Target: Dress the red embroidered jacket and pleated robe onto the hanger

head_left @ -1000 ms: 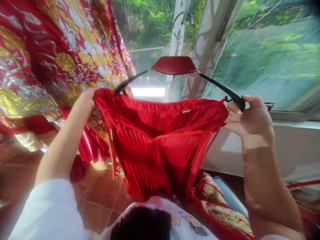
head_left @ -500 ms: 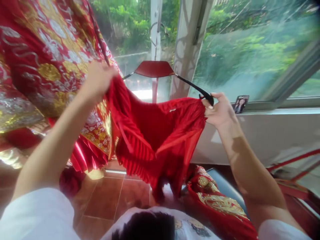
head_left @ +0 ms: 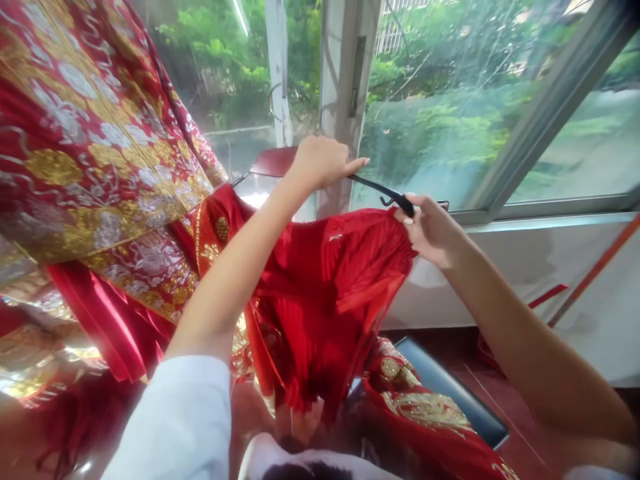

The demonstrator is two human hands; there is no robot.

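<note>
A red pleated skirt (head_left: 325,293) hangs from a hanger (head_left: 380,193) with a dark red middle and black arms, hooked up by the window. My left hand (head_left: 320,162) reaches across and is closed over the hanger near its middle. My right hand (head_left: 430,227) grips the skirt's waistband at the tip of the hanger's right arm. The skirt's left side droops loose below the hanger.
A large red garment with gold and silver embroidery (head_left: 85,153) hangs at the left. More embroidered red cloth (head_left: 425,413) lies on a dark seat (head_left: 450,387) below. A window (head_left: 475,107) with a white sill is just behind. The floor has brown tiles.
My left hand let go of the skirt's left corner and moved up and right onto the hanger. The skirt's left side dropped. My right hand kept its hold.
</note>
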